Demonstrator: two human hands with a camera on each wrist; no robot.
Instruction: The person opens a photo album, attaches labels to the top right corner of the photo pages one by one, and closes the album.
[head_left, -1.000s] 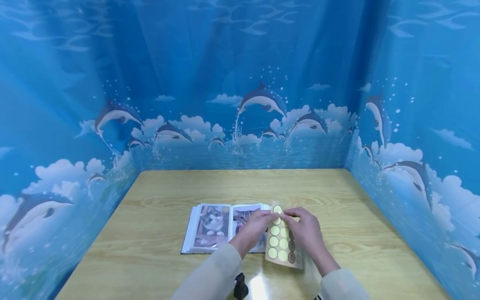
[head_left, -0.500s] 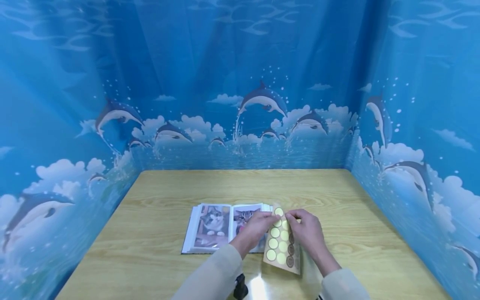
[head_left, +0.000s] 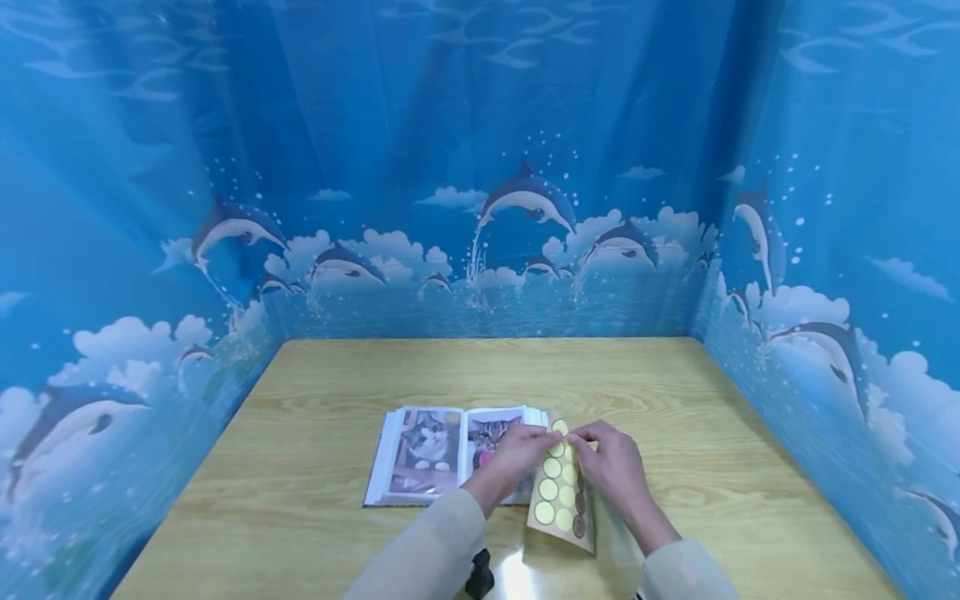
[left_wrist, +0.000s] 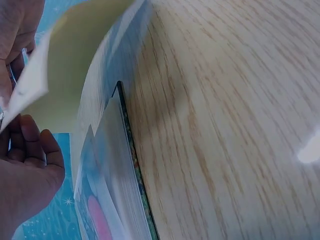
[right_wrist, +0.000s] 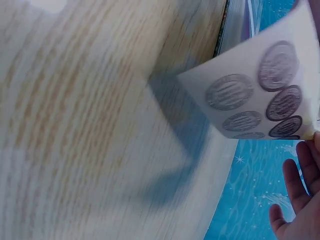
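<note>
A sheet of round gold stickers (head_left: pixel 555 492) hangs tilted over the table, its lower end slightly curved. My left hand (head_left: pixel 513 458) pinches its upper part between thumb and fingers. At the sheet's upper right edge, my right hand (head_left: pixel 618 467) pinches with thumb and index finger. In the right wrist view the sheet (right_wrist: pixel 240 95) shows several embossed round seals, and the other fingers of the right hand (right_wrist: pixel 300 200) are spread. The left wrist view shows the sheet's plain back (left_wrist: pixel 70 65), bent, above the left hand (left_wrist: pixel 30 185).
An open photo album (head_left: pixel 380 467) lies left of the sheet, with cat photos on both pages; the left hand and forearm cover part of its right page. A wooden table (head_left: pixel 322 375) carries it. Blue dolphin-printed curtains (head_left: pixel 420 167) enclose the back and sides.
The sheet has tilted: its lower end moved slightly down and left, and its right side turned away, looking narrower. Both hands stay nearly in place; the right-hand fingers shifted slightly along the edge.
</note>
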